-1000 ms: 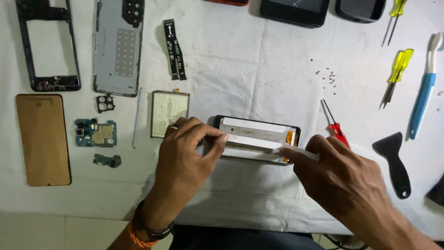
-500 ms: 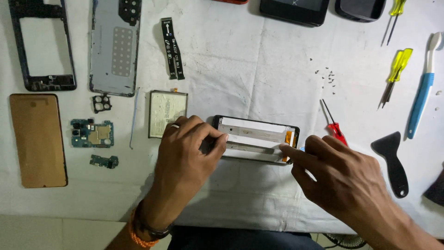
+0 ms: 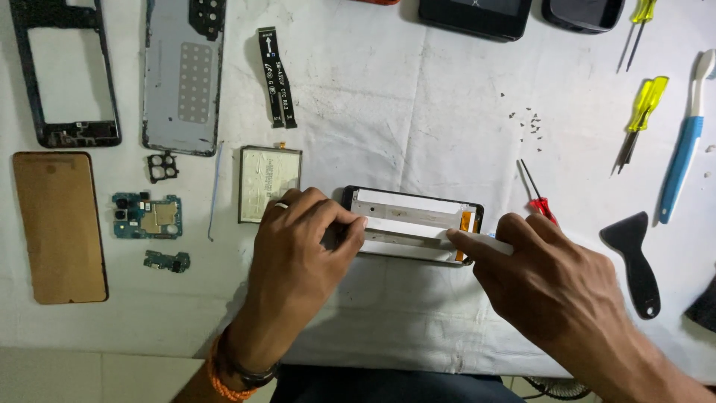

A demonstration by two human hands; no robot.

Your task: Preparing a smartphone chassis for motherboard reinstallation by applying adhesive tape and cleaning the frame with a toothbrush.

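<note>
A phone display panel (image 3: pixel 418 216) lies face down on the white cloth, its pale back and an orange flex strip at its right end showing. My left hand (image 3: pixel 302 246) presses on the panel's left end, fingers curled over its edge. My right hand (image 3: pixel 556 287) grips a thin white tool (image 3: pixel 488 242) whose tip rests along the panel's right side. A phone battery (image 3: pixel 268 183) lies just left of my left hand.
Left side: black frame (image 3: pixel 63 75), grey midframe (image 3: pixel 183 71), brown back cover (image 3: pixel 60 224), circuit boards (image 3: pixel 147 216), flex cable (image 3: pixel 277 75). Right side: small screws (image 3: pixel 526 123), red screwdriver (image 3: pixel 538 195), yellow screwdrivers (image 3: pixel 641 112), blue brush (image 3: pixel 682 149), black scraper (image 3: pixel 634 265). Dark devices (image 3: pixel 477 15) at the top.
Both hands stay on the panel; my right hand has shifted slightly with the white tool along the panel's right end. The view has shifted a little.
</note>
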